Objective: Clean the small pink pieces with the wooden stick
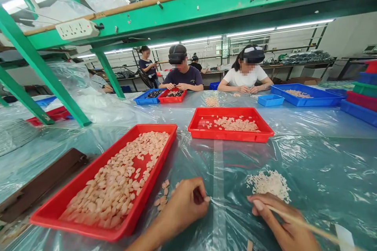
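Observation:
My left hand (188,196) is closed in a pinch, with a small beige oval piece (207,199) between thumb and fingertip. My right hand (284,221) grips a thin, light wooden stick (315,229), which slants down to the right; its tip is hidden at my fingers. Just beyond the right hand lies a heap of tiny white bits (269,183). Several loose beige pieces (162,198) lie beside the left hand, partly hidden by it. At the left, a long red tray (153,182) holds many such beige oval pieces.
A second red tray (231,135) with beige pieces stands farther back on the plastic-covered table (318,157). A brown bar (44,184) lies at the left. Green shelf posts (59,70) rise there. Across the table, two people in headsets work beside blue trays (306,102).

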### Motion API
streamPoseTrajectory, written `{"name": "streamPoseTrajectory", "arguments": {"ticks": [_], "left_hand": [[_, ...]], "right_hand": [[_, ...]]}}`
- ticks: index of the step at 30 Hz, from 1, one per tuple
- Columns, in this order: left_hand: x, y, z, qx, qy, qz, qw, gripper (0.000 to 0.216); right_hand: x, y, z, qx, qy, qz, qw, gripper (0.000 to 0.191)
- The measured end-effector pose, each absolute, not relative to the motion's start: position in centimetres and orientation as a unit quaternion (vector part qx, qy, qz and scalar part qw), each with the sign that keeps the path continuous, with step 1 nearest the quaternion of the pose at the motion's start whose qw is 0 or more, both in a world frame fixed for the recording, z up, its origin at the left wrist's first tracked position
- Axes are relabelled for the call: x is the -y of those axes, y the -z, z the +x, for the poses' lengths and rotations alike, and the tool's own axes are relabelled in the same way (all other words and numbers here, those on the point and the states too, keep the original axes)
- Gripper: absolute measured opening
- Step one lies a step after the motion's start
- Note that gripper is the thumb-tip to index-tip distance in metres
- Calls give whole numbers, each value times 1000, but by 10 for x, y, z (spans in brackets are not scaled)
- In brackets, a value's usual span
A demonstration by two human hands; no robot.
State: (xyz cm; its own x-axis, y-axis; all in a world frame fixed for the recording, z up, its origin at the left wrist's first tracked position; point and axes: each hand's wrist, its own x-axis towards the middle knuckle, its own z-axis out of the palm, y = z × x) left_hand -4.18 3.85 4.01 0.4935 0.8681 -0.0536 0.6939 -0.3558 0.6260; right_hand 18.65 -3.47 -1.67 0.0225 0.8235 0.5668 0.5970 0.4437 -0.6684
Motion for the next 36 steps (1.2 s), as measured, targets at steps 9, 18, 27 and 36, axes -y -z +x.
{"name": "streamPoseTrajectory", "arguments": {"ticks": [9, 18, 27, 36], "left_hand": [[-22, -25, 5, -365, -216, 801, 424, 16], [-28, -16, 2, -366, -275, 566, 685, 17], [-19, -10, 7, -329, -282, 550, 714, 20], [-16, -17, 6, -398, -300, 646, 578, 10]], "right_hand": [[36, 7, 167, 768, -103, -447, 447, 16], [35, 8, 168, 719, -113, -471, 499, 18], [38, 8, 168, 729, -90, -521, 435, 14], [41, 1, 170, 679, -113, -566, 454, 17]]}}
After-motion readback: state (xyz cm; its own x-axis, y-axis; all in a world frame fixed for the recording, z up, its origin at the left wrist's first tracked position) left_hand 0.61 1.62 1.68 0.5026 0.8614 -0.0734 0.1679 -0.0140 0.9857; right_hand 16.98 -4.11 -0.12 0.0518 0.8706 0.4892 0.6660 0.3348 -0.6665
